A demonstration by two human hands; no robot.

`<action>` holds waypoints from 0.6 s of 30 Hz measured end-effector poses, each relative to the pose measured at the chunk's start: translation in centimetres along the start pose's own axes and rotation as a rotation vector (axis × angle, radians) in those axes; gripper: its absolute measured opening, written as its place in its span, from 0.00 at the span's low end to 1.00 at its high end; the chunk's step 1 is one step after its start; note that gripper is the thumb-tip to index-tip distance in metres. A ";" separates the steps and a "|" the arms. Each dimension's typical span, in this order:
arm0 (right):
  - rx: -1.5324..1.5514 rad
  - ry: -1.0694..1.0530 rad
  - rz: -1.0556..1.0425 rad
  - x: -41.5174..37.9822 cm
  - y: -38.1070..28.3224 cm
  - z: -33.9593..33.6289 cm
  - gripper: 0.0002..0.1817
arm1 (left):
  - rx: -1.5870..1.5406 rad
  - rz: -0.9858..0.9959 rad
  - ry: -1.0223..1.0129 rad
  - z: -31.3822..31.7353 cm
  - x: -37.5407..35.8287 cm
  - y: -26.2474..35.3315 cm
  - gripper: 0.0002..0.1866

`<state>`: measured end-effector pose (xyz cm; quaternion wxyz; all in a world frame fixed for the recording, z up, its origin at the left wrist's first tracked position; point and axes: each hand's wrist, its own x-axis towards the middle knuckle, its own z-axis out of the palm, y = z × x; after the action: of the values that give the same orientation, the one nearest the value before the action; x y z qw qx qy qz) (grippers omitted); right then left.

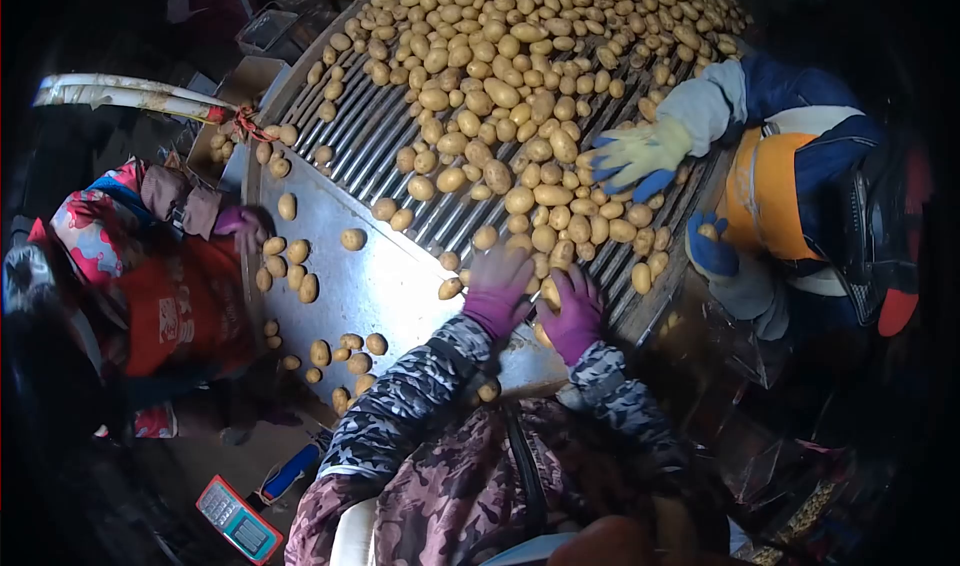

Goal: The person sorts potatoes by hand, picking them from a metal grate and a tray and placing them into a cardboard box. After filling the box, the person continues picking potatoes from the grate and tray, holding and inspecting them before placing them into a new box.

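Note:
Many potatoes [500,93] lie heaped on a slatted metal rack [352,156]. My left hand [497,291], in a purple glove, rests at the rack's near edge against the potatoes, its fingers blurred and pointing away from me. Close on its right, my right hand [573,314], also gloved in purple, has its fingers bent over the nearest potatoes. Whether either hand grips a potato is hard to make out. A smooth metal tray [385,286] adjoins the rack on the left, with scattered potatoes on it.
At the right, a co-worker's gloved hand [640,156] reaches over the potatoes, and the other glove [712,249] holds a potato. Another person in a red apron [185,311] stands left, a purple glove at the tray. A red-framed device [240,519] is at the lower left.

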<state>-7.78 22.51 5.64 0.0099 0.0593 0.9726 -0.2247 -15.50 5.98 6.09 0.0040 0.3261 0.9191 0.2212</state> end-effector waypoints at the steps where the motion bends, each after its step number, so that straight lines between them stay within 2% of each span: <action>1: 0.382 0.066 -0.100 0.8 0.4 0.1 0.30 | 0.044 -0.111 -0.189 0.2 -0.1 -1.4 0.28; 2: 0.403 0.075 -0.178 1.6 0.9 0.1 0.27 | 0.093 -0.108 -0.054 0.8 -1.3 -3.2 0.28; 3: 0.427 0.081 -0.256 3.2 0.5 -0.9 0.25 | 0.180 -0.130 0.002 1.6 -3.0 -5.5 0.40; 4: 0.407 0.105 -0.286 5.1 -0.1 -1.3 0.23 | 0.182 -0.204 -0.006 1.3 -4.2 -7.0 0.42; 5: 0.389 0.134 -0.318 7.3 -1.1 -1.6 0.22 | 0.118 -0.363 0.038 0.6 -5.0 -8.0 0.42; 7: 0.270 0.132 -0.392 12.4 -2.8 -1.3 0.23 | 0.157 -0.416 0.139 0.1 -7.1 -10.1 0.43; 9: 0.024 -0.049 -0.316 15.6 -4.2 0.6 0.26 | 0.070 -0.486 0.116 -0.7 -8.7 -10.7 0.43; 10: 0.022 -0.043 -0.326 15.9 -4.8 1.9 0.26 | 0.119 -0.485 0.189 -0.2 -9.9 -10.8 0.44; 12: -0.323 0.003 -0.265 15.9 -5.8 4.1 0.22 | 0.065 -0.573 0.205 1.0 -12.4 -10.6 0.45; 13: -0.326 0.004 -0.268 15.6 -5.6 4.3 0.22 | 0.065 -0.595 0.214 1.3 -13.2 -10.3 0.46; 15: 0.029 -0.154 -0.188 14.4 -4.5 4.5 0.25 | -0.005 -0.631 0.228 2.1 -13.5 -8.8 0.46; 16: 0.019 -0.243 -0.124 14.0 -4.6 3.8 0.27 | -0.071 -0.663 0.242 1.6 -12.7 -7.4 0.47; 17: 0.009 -0.241 -0.112 13.8 -3.8 4.1 0.27 | -0.305 -0.687 0.174 0.8 -11.5 -6.8 0.47; 18: 0.228 -0.248 -0.095 13.2 -2.6 5.2 0.28 | -0.343 -0.635 0.252 2.0 -10.9 -5.7 0.47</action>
<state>-21.23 19.41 1.52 0.1126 -0.0140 0.9338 -0.3394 -10.03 -3.69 0.51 0.0138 -0.0099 0.9172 0.3981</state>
